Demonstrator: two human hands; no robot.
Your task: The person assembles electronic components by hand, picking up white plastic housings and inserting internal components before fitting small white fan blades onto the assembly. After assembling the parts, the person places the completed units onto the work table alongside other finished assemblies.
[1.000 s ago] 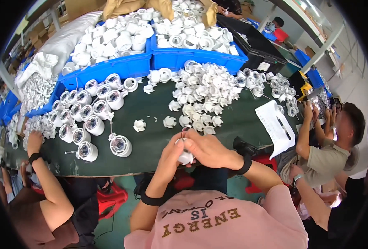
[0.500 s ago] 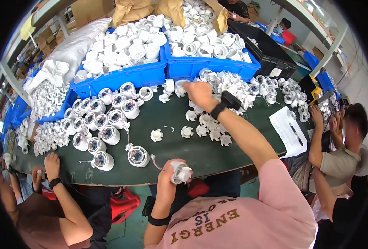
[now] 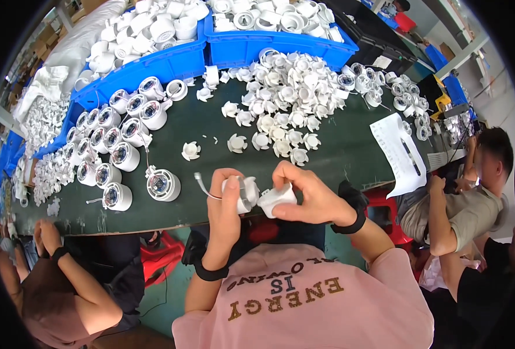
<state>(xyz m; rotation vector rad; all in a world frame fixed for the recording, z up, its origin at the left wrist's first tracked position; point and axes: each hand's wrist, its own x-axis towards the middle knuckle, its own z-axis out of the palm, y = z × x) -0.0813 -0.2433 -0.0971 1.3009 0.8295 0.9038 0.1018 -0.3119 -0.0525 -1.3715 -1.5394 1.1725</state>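
My left hand [image 3: 225,210] is closed round a small white wired module [image 3: 249,195], a short cable with a plug trailing from its left side. Close beside it, my right hand [image 3: 313,198] grips a white cup-shaped plastic housing [image 3: 276,200] between thumb and fingers. The two parts almost meet in front of my chest, at the table's near edge. Left of them stands a finished-looking round white unit [image 3: 163,185] with a clear face and a wire. Several similar units [image 3: 125,156] are grouped behind it. Beyond my hands lie white pronged rings [image 3: 260,141], some single, most heaped.
Blue bins [image 3: 147,68] full of white housings line the back of the green table [image 3: 205,174]. A black crate [image 3: 368,41] stands at the back right. Paper with a pen [image 3: 398,154] lies on the right. Co-workers sit close on both sides, one hand [image 3: 48,235] at the left edge.
My right hand has come back from the far bin's front with a white housing and now holds it beside the wired module. My left hand has risen slightly. The view has tilted down.
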